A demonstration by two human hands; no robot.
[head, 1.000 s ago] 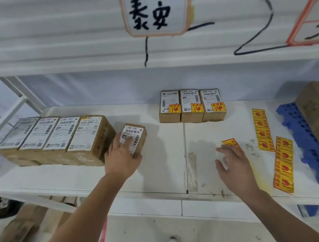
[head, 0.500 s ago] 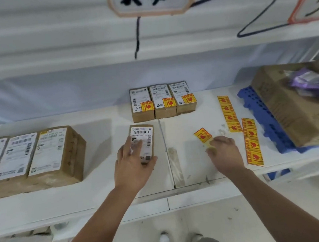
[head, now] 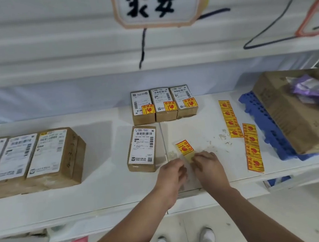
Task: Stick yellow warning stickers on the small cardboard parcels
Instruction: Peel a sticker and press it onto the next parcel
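While askew, sticker (head: pixel 184 147) against right hand (head: pixel 209 166).

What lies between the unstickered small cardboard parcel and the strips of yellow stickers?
In the head view, one loose yellow warning sticker; the left hand and right hand meet at its near end.
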